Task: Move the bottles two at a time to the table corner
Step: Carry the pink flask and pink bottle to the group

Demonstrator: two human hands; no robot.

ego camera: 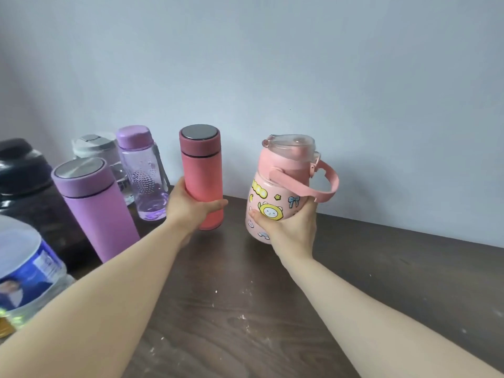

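Coral-red and matte, the thermos flask [201, 181] is clamped low on its body by the left hand [191, 207], thumb across the front and fingers wrapped behind, the forearm reaching in from 7 o'clock. The flask stands nearly upright with its darker cap and grey metal top uppermost; whether its base touches the table [381, 282] I cannot tell.

At 3 o'clock from it, apart by a clear gap, the right hand [289, 227] is closed around the belly of a pink sticker-covered bottle [275, 197], thumb on the front beside the yellow cartoon sticker. This bottle tilts slightly, its clear flip lid on top and its pink carry loop hanging out toward 3 o'clock. The right forearm comes in from 5 o'clock.

Toward 9 o'clock of the left hand the other bottles crowd together: a purple thermos flask [95, 205] nearest, a clear purple-capped bottle [144, 175] behind it, a clear bottle with a grey flip lid [95, 148] further back, a black jug [21, 173] at the far left, and a blue-labelled plastic bottle [24, 268] at 8 o'clock, blurred.

Dark wood-grain table runs open from the right hand toward 3 and 4 o'clock. Its back edge meets the pale wall [272, 64] just behind both held bottles.
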